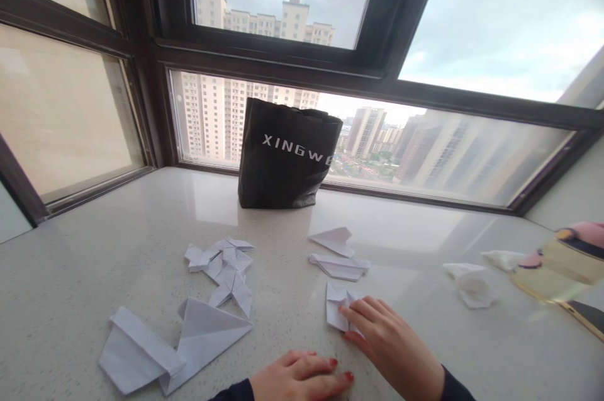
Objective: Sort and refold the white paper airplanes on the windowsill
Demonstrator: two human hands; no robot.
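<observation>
My left hand [302, 377] lies on the white speckled counter [278, 250] at the bottom middle, fingers stretched out, holding nothing. To its upper right, my right hand [377, 328] grips a small folded white paper [335, 310] with thumb and fingertips, which hide part of it. Just beyond that paper lie a flat folded paper strip [340, 267] and a paper plane [334, 240]. Several small folded paper pieces [229, 265] sit in a cluster at the left. Nearer me on that side, two larger folded papers [136, 350] overlap.
A black bag [287, 168] with white lettering stands upright against the window [453, 155]. At the right are crumpled white tissues [472, 284], a yellowish clear container with pink on top [557, 265], and a dark flat object [585, 316] cut off by the picture's edge.
</observation>
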